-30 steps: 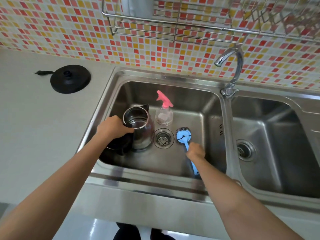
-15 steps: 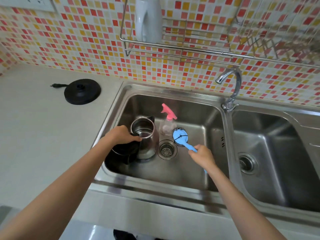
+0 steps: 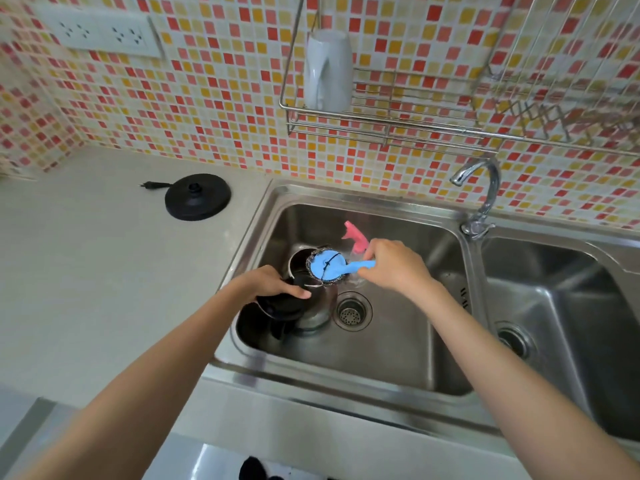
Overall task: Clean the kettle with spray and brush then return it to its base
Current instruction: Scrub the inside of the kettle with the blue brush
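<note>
We steady the kettle [image 3: 311,299] with our left hand [image 3: 268,284] clasping its rim; right hand [image 3: 394,268] fingers pinch the brush [image 3: 327,266] handle. Wet steel looks slippery; grip firmly.

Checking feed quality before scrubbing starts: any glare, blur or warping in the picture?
Head view: wide-angle bending at the edges; bright glare on the sink front rim; the kettle interior is dark; the brush head reads sharp, the wire rack at right is smeared.
</note>
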